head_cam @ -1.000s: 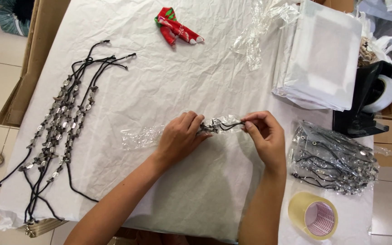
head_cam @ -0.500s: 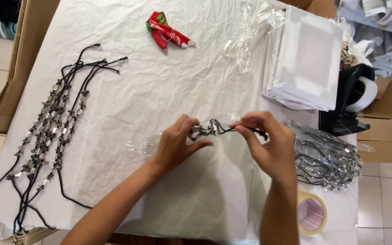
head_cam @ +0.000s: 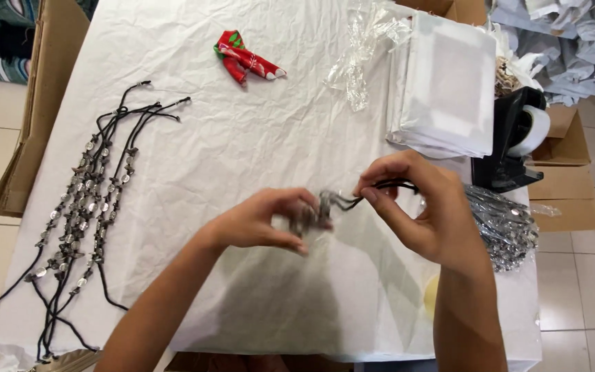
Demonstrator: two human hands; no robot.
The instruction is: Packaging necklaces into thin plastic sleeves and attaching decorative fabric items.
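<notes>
Hands meet above the white-covered table: left hand pinches the beaded end of a black cord necklace, right hand grips its cord. More necklaces lie left of them.

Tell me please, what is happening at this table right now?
A person holds a beaded necklace on a black cord above the white-covered table. The left hand pinches the beaded part, and the right hand pinches the cord. More such necklaces lie in a row at the left. A pile of bagged necklaces lies at the right, beside a black tape dispenser and a stack of white sheets.
</notes>
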